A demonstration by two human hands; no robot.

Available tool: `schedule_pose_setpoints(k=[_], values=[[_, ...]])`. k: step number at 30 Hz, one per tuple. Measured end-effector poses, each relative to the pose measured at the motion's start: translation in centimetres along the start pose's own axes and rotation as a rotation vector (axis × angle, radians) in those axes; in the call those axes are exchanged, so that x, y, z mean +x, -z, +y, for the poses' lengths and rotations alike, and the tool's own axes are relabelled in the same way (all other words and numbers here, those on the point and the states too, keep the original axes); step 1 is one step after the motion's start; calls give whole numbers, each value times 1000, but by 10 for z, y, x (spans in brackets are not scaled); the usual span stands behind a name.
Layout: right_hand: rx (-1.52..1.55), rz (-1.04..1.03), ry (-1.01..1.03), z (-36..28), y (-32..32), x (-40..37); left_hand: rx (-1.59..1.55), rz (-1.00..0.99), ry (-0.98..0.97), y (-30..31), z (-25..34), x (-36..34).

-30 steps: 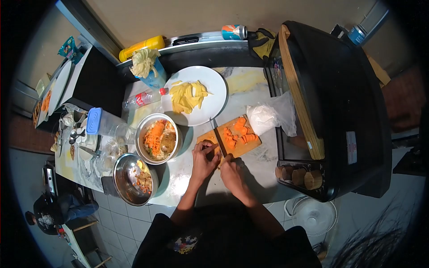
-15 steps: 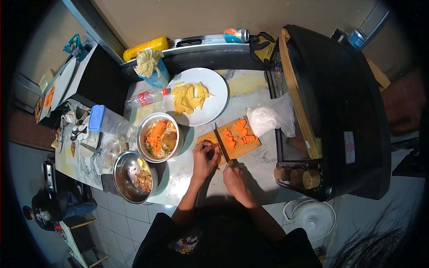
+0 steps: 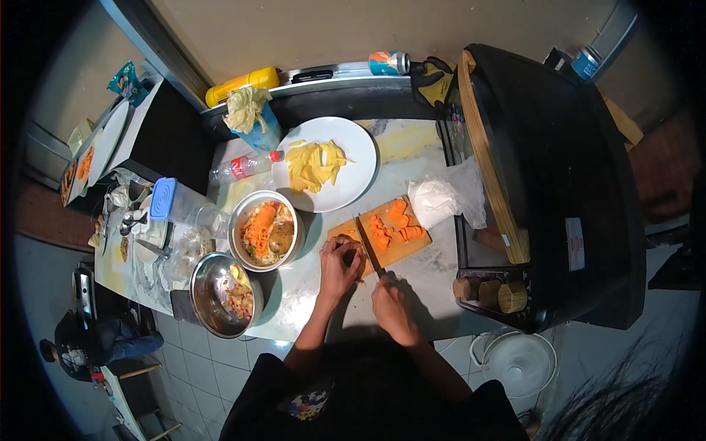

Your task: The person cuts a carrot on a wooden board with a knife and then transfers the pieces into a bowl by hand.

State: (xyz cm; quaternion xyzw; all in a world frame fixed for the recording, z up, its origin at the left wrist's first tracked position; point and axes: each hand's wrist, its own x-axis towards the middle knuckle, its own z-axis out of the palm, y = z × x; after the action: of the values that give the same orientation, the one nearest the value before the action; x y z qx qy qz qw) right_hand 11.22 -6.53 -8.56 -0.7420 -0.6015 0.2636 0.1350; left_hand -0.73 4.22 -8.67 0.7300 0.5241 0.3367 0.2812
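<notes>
A wooden cutting board (image 3: 393, 251) lies on the marble counter (image 3: 412, 140), with cut carrot pieces (image 3: 393, 223) piled on its right half. My right hand (image 3: 387, 300) grips the handle of a knife (image 3: 368, 242) whose blade stands across the board's middle. My left hand (image 3: 340, 262) is curled over a piece of carrot (image 3: 346, 240) at the board's left end, just left of the blade.
A white plate (image 3: 353, 187) of yellow strips sits behind the board. Left are a steel bowl (image 3: 239, 220) of vegetables, a second steel bowl (image 3: 202, 283), a water bottle (image 3: 243, 167) and a blue-lidded container (image 3: 163, 199). A white bag (image 3: 434, 198) and a black appliance (image 3: 559, 169) stand right. Another person (image 3: 88, 345) sits lower left.
The knife blade has shifted slightly back toward my left hand along the board. My left hand stays curled on the carrot, fingers tucked further in.
</notes>
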Motion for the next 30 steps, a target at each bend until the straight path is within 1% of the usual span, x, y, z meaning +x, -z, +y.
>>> schedule_pose_setpoints(k=[4, 6, 12, 17, 19, 22, 26, 28, 30], values=[[16, -46, -8, 3, 17, -19, 16, -4, 10, 4, 6, -1], [188, -130, -49, -1, 34, -17, 11, -14, 26, 8, 7, -1], [268, -110, -134, -1, 48, -17, -5, 22, 95, 15, 12, 2], [252, -37, -128, 20, 28, -16, 23, 24, 82, 4, 12, 5], [257, -21, -116, 21, 28, -16, 232, 72, 40, -4, 17, 4], [251, -30, -145, 20, 32, -17, 230, 80, 39, -9, 20, 3], [301, -9, -116, 23, 28, -16, 202, 65, 46, -9, 22, 1], [317, 0, -113, 26, 27, -16, 165, 69, 1, -11, 19, 0], [301, -62, -132, 26, 28, -15, 162, 62, 1, -9, 22, 0]])
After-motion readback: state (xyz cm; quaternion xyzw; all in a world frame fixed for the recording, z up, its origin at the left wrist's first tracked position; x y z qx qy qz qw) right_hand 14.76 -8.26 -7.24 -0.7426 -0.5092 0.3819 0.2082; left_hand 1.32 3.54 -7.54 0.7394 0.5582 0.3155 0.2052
